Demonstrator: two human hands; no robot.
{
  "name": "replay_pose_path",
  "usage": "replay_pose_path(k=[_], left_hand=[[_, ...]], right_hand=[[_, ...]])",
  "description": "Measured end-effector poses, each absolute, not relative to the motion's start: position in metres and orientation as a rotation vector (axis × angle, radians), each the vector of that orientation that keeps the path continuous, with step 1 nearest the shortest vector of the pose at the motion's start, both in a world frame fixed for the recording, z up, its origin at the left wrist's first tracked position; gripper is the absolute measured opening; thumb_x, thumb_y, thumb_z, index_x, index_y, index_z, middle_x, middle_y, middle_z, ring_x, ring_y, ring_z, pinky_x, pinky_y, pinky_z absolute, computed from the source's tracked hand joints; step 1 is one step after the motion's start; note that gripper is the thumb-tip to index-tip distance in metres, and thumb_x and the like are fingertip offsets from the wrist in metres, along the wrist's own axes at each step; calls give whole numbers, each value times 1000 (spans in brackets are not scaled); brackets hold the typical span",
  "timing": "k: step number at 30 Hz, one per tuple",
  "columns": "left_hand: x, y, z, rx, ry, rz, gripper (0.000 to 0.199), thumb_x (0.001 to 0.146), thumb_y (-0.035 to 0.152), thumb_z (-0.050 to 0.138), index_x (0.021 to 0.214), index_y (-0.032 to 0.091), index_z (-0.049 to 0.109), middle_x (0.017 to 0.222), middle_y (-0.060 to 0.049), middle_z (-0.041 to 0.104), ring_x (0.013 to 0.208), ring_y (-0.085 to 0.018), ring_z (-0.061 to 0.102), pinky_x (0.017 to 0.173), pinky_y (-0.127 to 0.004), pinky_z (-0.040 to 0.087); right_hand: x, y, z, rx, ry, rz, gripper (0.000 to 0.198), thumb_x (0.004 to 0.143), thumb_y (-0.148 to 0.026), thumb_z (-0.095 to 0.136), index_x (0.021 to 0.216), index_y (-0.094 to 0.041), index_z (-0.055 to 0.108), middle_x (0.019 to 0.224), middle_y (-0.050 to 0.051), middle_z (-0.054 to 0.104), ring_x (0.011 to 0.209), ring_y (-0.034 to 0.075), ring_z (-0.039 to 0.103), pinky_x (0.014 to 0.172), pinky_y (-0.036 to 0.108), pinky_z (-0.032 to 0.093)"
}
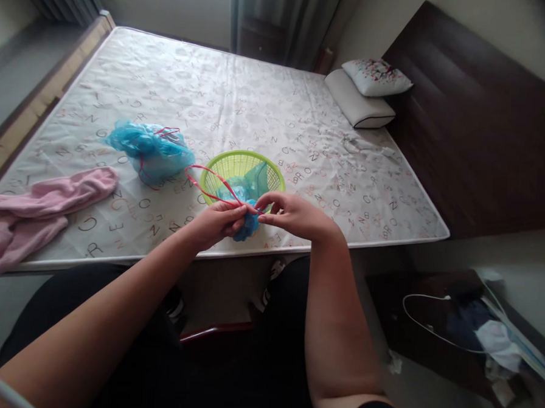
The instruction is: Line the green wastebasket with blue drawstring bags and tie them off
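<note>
Just in front of the mattress edge, both hands meet at a bunched blue plastic bag with a red drawstring. Thumb and curled fingers of my left hand pinch the drawstring beside the bag's gathered neck. My right hand is closed in a fingertip pinch on the drawstring at the same spot; the exact contact is small and partly hidden. The string loops out to the left. Behind the hands sits a lime-green mesh basket holding thin blue-green plastic.
Left on the mattress lies another crumpled blue plastic bag with red strings. A pink cloth hangs over the near-left edge. Two pillows rest by the dark headboard. A low dark table with a white cable stands at right.
</note>
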State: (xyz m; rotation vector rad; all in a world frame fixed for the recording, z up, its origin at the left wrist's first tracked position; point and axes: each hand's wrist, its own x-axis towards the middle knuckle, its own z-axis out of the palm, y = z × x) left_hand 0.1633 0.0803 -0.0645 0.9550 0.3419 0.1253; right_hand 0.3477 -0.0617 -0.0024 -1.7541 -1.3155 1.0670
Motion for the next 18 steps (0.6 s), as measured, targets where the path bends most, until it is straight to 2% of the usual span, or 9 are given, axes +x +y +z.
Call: replay_pose_path(k=[4,7,9,11,15,18], left_hand=[[163,82,-64,925,361,125,44,79,50,94,96,12,82,54,5,49,45,-5,36,47,-19,34],[164,82,-64,879,390,118,45,80,45,94,107,12,82,59,3,56,43,-4,36,43,-17,28],[166,82,-65,826,425,140,47,79,42,95,113,13,81,66,0,65,42,-3,37,41,-16,24],[169,80,-66,789,472,167,43,79,39,94,109,13,79,70,-3,70,40,-3,38,39,-15,22],[174,77,-70,749,559,177,28,86,30,87,103,11,76,72,-7,75,38,-4,42,36,-15,25],[176,81,-74,657,566,176,21,90,24,81,105,12,76,78,-10,78,40,-4,47,37,-14,32]], right_hand=[[352,-63,-3,-1807,-1288,997,21,94,-41,72,97,-21,75,85,1,70,80,16,62,72,29,47],[350,-58,-11,-1705,-1078,922,22,97,-40,68,87,-21,70,73,-1,65,70,14,60,66,28,47],[342,-49,-20,-1549,-878,955,25,97,-45,69,87,-22,66,67,-3,61,62,13,59,62,27,50],[330,-36,-28,-1394,-676,1004,27,96,-48,72,91,-23,63,67,-4,61,59,12,60,61,27,54],[309,-14,-41,-1277,-423,925,26,94,-45,75,96,-23,62,75,-3,66,68,12,67,70,28,61],[302,-11,-42,-1275,-513,831,27,91,-46,78,96,-23,64,81,-2,69,77,14,70,78,29,62]])
